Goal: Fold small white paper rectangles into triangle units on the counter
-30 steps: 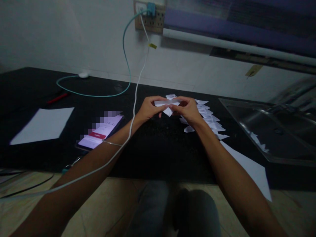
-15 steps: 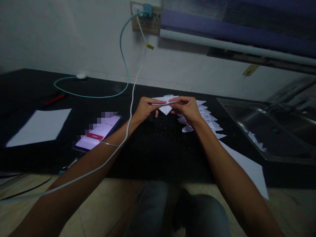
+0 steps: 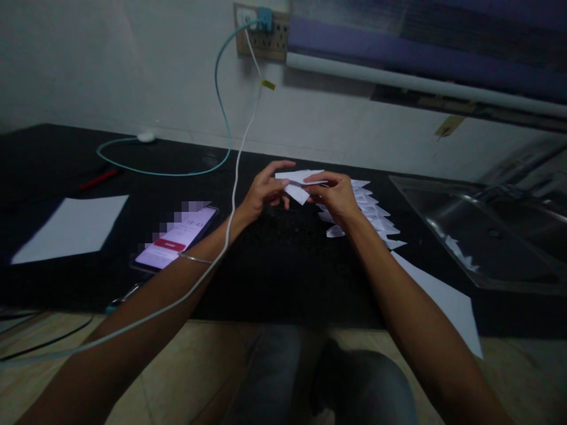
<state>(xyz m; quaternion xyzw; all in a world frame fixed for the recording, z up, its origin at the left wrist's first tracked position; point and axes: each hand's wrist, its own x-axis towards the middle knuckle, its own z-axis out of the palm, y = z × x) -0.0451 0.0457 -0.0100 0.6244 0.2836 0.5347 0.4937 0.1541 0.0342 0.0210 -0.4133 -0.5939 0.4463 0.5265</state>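
Over the middle of a black counter (image 3: pixel 274 265), both my hands hold one small folded white paper piece (image 3: pixel 297 184). My left hand (image 3: pixel 264 192) pinches its left side with the forefinger lifted over the top. My right hand (image 3: pixel 335 195) grips its right side, fingers curled. Just behind and to the right of my right hand lies a row of several folded white paper pieces (image 3: pixel 376 215) on the counter.
A lit phone (image 3: pixel 177 239) lies left of my left forearm, with a white cable (image 3: pixel 230 218) draped over that arm up to a wall socket (image 3: pixel 261 29). A white sheet (image 3: pixel 71 227) lies far left, another sheet (image 3: pixel 438 295) at the right edge. A steel sink (image 3: pixel 482 230) sits right.
The folded piece has been turned and tilted between my hands. My left forefinger has lifted and stretched over its top. Both arms stay in place.
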